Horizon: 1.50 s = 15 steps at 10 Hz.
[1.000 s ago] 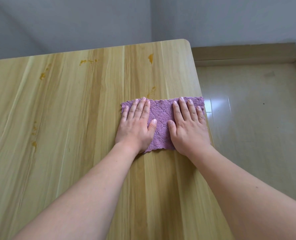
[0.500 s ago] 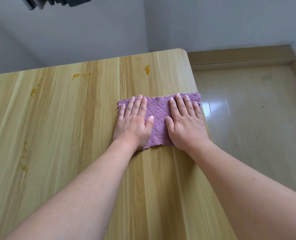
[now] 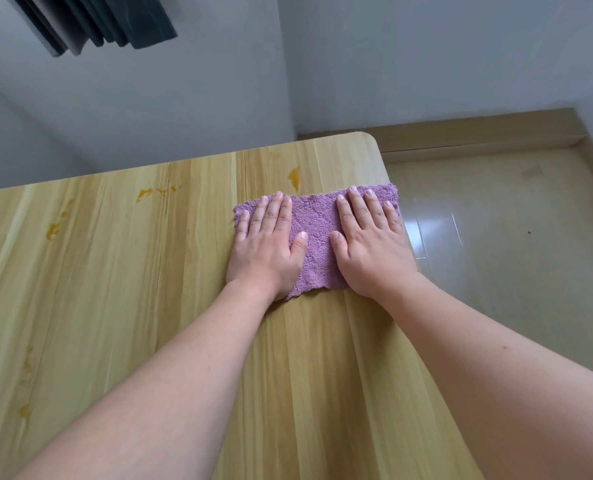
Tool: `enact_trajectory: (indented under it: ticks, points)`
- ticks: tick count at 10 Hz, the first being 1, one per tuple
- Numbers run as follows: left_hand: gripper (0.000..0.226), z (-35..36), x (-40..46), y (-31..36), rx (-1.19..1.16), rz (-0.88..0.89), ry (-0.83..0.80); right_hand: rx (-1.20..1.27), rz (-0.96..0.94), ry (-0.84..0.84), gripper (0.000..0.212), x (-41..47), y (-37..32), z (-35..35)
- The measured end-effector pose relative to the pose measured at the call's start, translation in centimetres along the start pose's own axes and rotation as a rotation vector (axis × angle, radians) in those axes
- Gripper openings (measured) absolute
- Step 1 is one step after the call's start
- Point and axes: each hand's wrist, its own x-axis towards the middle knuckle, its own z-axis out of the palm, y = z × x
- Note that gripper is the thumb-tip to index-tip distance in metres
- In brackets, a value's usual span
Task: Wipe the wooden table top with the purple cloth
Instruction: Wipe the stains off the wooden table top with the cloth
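Both hands lie flat with fingers straight, left hand and right hand pressing the purple cloth onto the wooden tabletop by its right edge, an orange smear just beyond.

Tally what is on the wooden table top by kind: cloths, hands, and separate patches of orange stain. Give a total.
Purple cloth: 1
Hands pressing flat on it: 2, left hand and right hand
Orange stain patches on the table top: 4, one just beyond the cloth, one far middle, one far left, one near left
Total: 7
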Motion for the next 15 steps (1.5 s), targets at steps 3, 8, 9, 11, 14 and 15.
enact_trajectory:
  ticks: [3, 8, 9, 11, 14, 15]
  points:
    - [0.066, -0.3, 5.1, -1.0, 0.003, 0.003, 0.019, -0.006, -0.009, 0.007, 0.062, 5.2, 0.4, -0.1]
    - [0.066, -1.3, 11.8, -1.7, 0.02, 0.001, 0.02, -0.007, -0.015, 0.022, 0.062, 12.1, 0.9, -0.4]
    - [0.066, -1.3, 12.5, -1.8, 0.027, 0.006, 0.025, -0.018, -0.013, 0.017, 0.062, 12.7, 0.9, -0.5]
    - [0.063, -1.3, 12.6, -1.8, 0.001, 0.027, 0.038, -0.014, -0.019, 0.038, 0.061, 13.3, 1.0, -0.4]
    - [0.06, -1.5, 12.9, -1.7, 0.052, 0.166, -0.002, 0.166, 0.015, 0.255, 0.065, 12.7, 0.8, -0.5]
    - [0.061, -1.6, 12.9, -1.8, 0.039, 0.17, -0.009, 0.136, 0.02, 0.332, 0.065, 12.3, 0.7, -0.5]
